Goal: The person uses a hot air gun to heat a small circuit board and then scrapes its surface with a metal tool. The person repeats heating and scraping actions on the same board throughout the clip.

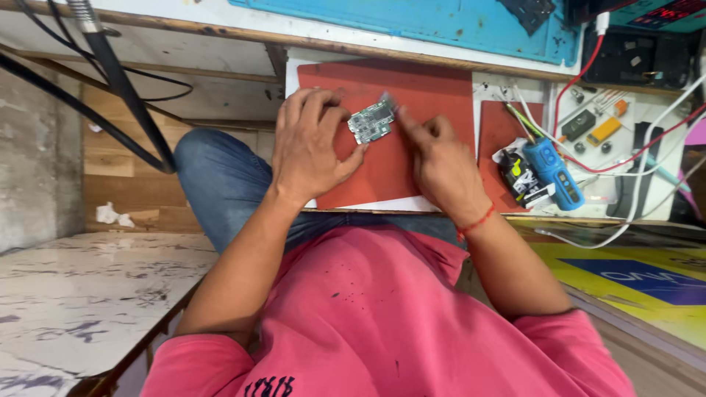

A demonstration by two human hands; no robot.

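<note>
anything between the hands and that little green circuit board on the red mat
Nothing visible does. The left hand already holds the circuit board at its left edge, and the right hand has its fingertips at the board's top right corner. The red mat around them lies bare.

A circuit board (372,121) lies on the mat (426,92) (between both hands), meter (553,173) right of it

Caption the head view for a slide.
Both hands, left hand and right hand, hold a small green circuit board over a red mat.
</note>
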